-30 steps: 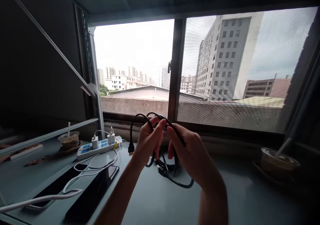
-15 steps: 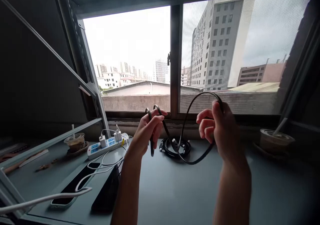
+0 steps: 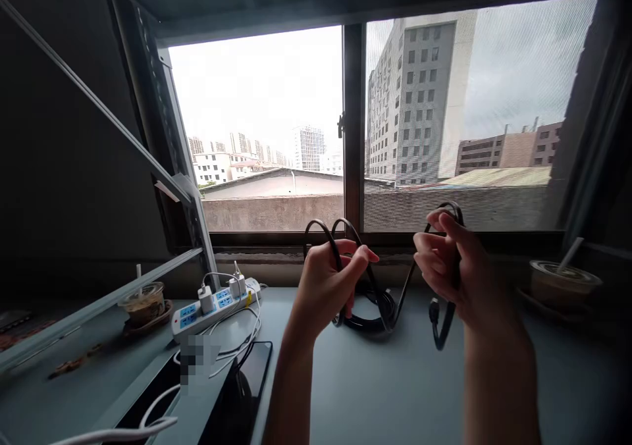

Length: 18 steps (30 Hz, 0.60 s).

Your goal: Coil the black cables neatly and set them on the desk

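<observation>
My left hand [image 3: 328, 280] is closed round two loops of a black cable [image 3: 395, 300], held up above the grey table [image 3: 385, 392]. My right hand [image 3: 447, 264] grips another stretch of the same cable, which arches over its fingers and hangs down with a plug end beside the palm. Between the hands the cable sags in a V toward a black coiled bundle [image 3: 368, 313] lying on the table near the window.
A white and blue power strip [image 3: 212, 303] with chargers and white cords sits at left, by dark phones [image 3: 237, 399]. Iced drink cups stand at far left [image 3: 143, 300] and far right [image 3: 563, 280]. A window [image 3: 353, 129] faces me.
My right hand has come down and slightly left, with the cable end now hanging below it. My left hand shifted right and keeps its loops. A second ago both hands were together.
</observation>
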Motion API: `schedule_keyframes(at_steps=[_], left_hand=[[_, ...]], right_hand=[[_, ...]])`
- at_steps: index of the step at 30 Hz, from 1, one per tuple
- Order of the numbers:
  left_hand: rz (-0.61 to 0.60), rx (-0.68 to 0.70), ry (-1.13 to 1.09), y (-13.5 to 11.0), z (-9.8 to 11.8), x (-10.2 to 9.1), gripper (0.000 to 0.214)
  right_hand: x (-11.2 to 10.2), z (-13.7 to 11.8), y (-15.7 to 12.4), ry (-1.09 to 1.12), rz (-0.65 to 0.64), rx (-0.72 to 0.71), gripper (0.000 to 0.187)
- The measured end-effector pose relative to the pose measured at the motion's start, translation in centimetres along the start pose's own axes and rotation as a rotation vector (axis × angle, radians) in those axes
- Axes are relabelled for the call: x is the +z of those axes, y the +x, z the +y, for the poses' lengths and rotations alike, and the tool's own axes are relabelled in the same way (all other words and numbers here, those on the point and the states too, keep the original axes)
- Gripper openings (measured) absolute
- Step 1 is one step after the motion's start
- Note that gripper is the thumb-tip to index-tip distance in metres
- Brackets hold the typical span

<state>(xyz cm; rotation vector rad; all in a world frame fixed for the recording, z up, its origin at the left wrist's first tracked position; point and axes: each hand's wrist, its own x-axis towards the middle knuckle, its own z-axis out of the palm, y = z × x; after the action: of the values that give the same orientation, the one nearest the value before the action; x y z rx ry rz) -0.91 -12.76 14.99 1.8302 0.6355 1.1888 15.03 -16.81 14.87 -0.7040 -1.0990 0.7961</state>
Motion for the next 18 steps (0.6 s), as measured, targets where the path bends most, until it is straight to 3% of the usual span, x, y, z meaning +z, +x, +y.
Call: schedule_keyframes(at_steps=[4, 7, 14, 18], left_hand=[[0.067, 0.060, 0.064, 0.0, -0.4, 0.0, 0.042], [0.089, 0.118, 0.074, 0.1, -0.5, 0.0, 0.044], [0.090, 0.221, -0.167, -0.2, -0.2, -1.2, 0.056], [0.074, 0.181, -0.264, -0.4, 0.1, -1.4, 0.061]], right_hand=[[-0.2, 0.3, 0.0, -0.176, 0.115, -0.044, 0.030], [0.1, 0.3, -0.1, -0.317, 0.127, -0.050, 0.032], [0.1, 0.5, -0.4, -0.546, 0.144, -0.110, 0.033], [-0.3, -0.1, -1.1, -0.578, 0.180, -0.152, 0.032]])
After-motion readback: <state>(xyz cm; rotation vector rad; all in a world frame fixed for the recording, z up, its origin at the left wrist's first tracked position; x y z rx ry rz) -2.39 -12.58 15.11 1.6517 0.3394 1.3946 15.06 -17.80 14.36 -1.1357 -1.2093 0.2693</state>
